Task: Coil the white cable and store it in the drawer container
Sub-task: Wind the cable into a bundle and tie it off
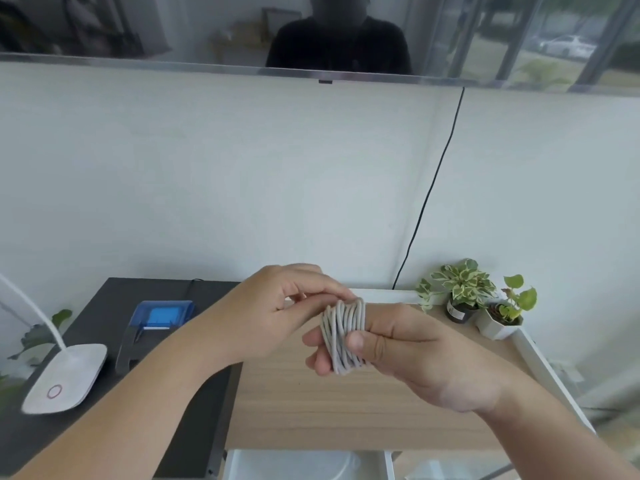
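Note:
The white cable (pixel 343 332) is wound in several loops around the fingers of my right hand (pixel 408 355), whose thumb presses on the bundle. My left hand (pixel 277 313) is just left of it, fingertips pinched on the cable at the top of the coil. Both hands hover above the wooden tabletop (pixel 311 403). The white drawer container (pixel 304 464) stands open below the table's front edge, and something white lies inside it.
Two small potted plants (pixel 460 292) (pixel 505 313) stand at the table's back right. On the dark desk (pixel 104 393) to the left are a white lamp base (pixel 65 375) and a blue box (pixel 162 315). A black cord (pixel 433 188) hangs down the wall.

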`<action>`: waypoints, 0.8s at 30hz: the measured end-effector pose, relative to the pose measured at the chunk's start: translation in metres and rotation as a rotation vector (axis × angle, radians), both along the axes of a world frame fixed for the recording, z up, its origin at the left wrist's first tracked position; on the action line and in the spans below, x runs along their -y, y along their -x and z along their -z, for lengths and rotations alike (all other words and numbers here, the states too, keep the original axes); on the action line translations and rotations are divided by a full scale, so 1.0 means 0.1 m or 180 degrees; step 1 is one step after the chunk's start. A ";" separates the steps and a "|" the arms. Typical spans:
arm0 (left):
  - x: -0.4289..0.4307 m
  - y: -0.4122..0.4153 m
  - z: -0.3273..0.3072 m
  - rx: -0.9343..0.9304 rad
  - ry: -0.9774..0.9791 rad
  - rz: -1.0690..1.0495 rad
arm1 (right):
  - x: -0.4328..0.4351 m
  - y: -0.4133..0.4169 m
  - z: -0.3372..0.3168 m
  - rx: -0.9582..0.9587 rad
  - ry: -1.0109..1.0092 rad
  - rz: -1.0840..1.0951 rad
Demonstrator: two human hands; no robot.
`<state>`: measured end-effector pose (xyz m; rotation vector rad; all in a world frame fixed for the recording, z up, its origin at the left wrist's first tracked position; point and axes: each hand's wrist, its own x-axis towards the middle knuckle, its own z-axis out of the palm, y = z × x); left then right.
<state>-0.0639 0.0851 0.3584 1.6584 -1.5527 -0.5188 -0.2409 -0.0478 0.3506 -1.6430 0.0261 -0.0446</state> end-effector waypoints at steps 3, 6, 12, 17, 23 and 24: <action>-0.08 0.03 0.02 -0.0202 -0.0207 0.0353 | 0.06 0.05 -0.04 0.0011 -0.0153 -0.0134; -0.15 0.06 -0.06 -0.0249 -0.0320 0.0656 | 0.09 0.06 -0.15 -0.0100 -0.0391 -0.0450; -0.20 0.14 -0.14 0.0191 0.0042 0.0674 | 0.13 0.00 -0.35 -0.0329 -0.0685 -0.1100; -0.23 0.19 -0.15 0.0669 0.0567 0.0440 | 0.14 -0.02 -0.40 -0.0431 -0.0390 -0.1169; -0.21 0.22 -0.13 0.1429 0.0938 0.0023 | 0.05 0.04 -0.38 0.0117 0.0855 -0.0087; -0.21 0.22 -0.13 0.1514 0.0990 -0.0035 | 0.01 0.05 -0.35 0.0244 0.1073 0.0146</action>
